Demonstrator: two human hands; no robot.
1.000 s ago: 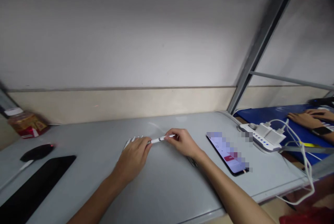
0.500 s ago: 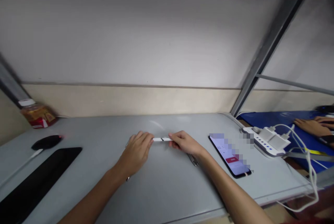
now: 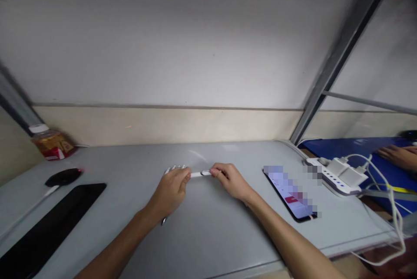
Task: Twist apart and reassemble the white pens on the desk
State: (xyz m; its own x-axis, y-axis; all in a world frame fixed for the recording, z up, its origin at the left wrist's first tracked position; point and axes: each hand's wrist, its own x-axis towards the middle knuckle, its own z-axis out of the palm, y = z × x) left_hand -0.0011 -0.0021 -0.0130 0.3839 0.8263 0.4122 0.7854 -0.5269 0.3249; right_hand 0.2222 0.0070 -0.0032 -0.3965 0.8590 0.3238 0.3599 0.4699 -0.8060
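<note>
A slim white pen (image 3: 196, 175) with a dark band stretches level between my two hands, just over the grey desk. My left hand (image 3: 169, 190) is closed around its left end. At the right end, my right hand (image 3: 230, 179) pinches it between thumb and fingers. Small white and silver ends (image 3: 174, 168) show just beyond my left hand's knuckles; what they belong to is hidden. A shiny metal tip (image 3: 163, 221) pokes out below my left wrist, mostly covered.
A phone (image 3: 291, 194) with a lit screen lies right of my right arm, beside a power strip (image 3: 339, 177) with white cables. To the left are a black mat (image 3: 55, 227), a mouse (image 3: 63, 177) and a bottle (image 3: 54, 143). Another person's hand (image 3: 397, 156) rests at far right.
My left hand has rolled slightly, and white ends now show beyond its knuckles. The metal loops formerly seen by my right wrist are out of sight. The view has shifted slightly.
</note>
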